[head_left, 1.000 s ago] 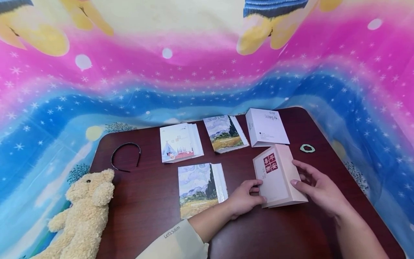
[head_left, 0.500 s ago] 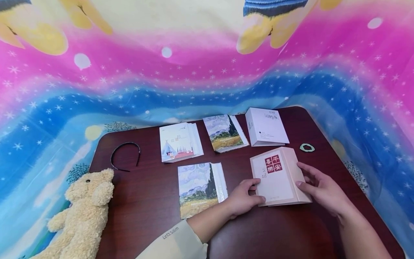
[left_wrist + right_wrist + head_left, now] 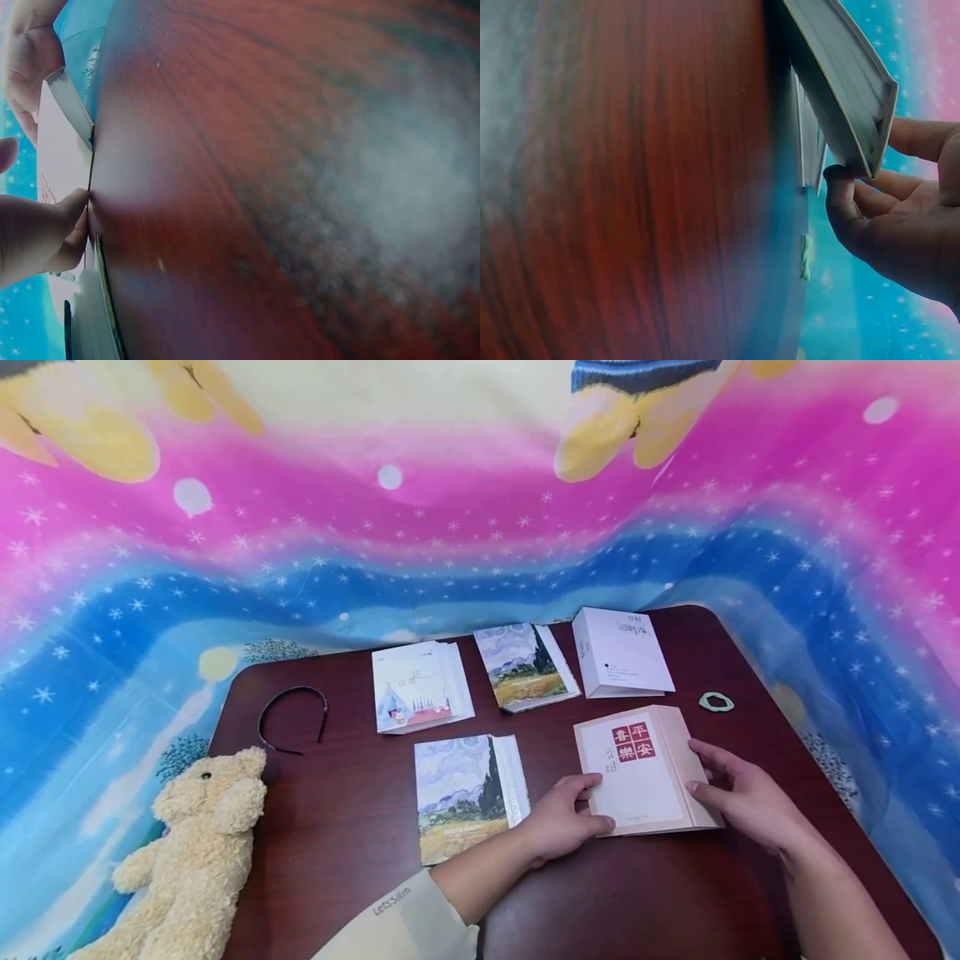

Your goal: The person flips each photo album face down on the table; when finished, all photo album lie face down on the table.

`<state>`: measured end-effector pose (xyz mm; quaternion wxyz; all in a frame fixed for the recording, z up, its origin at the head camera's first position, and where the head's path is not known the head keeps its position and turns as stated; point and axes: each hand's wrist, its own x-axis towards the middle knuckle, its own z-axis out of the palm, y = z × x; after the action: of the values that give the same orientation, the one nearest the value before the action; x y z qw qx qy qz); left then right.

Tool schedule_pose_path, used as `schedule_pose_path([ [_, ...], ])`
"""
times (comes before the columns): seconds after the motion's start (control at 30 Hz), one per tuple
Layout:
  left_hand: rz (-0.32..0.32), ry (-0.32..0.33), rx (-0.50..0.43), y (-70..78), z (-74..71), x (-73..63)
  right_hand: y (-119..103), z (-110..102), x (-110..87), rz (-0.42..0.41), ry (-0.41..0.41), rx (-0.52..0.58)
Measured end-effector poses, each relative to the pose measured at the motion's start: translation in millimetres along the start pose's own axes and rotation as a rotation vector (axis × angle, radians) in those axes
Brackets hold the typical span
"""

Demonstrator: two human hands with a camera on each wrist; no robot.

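A cream photo album (image 3: 626, 793) with a red block of characters on its cover lies between my two hands in the head view, spine to the right. My left hand (image 3: 558, 822) holds its left edge, thumb near the lower corner. The spine side is pinched by my right hand (image 3: 750, 797); in the right wrist view that hand's thumb and fingers (image 3: 900, 210) sit around the spine's corner, and the album (image 3: 847, 82) is raised there. In the left wrist view the fingers (image 3: 64, 229) touch the album's edge near the tabletop.
Landscape-cover albums lie left of my hands (image 3: 457, 793) and behind (image 3: 521, 664). A tent-picture album (image 3: 412, 689) and a white album (image 3: 630, 652) stand along the back. A green hair tie (image 3: 716, 702), black headband (image 3: 292, 718) and teddy bear (image 3: 206, 860) are on the dark table (image 3: 322, 827).
The cream album has turned so its cover faces up more squarely, and its left edge has shifted left. My right hand has moved slightly right with the spine; the left hand has barely moved.
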<state>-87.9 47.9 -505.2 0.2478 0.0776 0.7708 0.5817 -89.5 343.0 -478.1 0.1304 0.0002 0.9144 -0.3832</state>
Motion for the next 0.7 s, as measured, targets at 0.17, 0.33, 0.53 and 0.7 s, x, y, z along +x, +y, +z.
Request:
schedule_pose_path([
  [0.17, -0.004, 0.003, 0.013, -0.4, -1.5, -1.0, 1, 2, 4.7, 0.011, -0.017, -0.005],
  [0.33, -0.001, 0.007, -0.012, -0.5, -4.9, -2.3, 2, 5, 9.7, 0.004, -0.014, -0.010],
  [0.53, 0.016, 0.009, -0.031, -1.8, -9.1, -3.1, 6, 11, 14.3, -0.011, -0.031, -0.018],
  [0.7, 0.019, 0.001, -0.045, -1.4, -13.5, -4.3, 5, 14, 19.7, -0.007, -0.038, -0.071],
])
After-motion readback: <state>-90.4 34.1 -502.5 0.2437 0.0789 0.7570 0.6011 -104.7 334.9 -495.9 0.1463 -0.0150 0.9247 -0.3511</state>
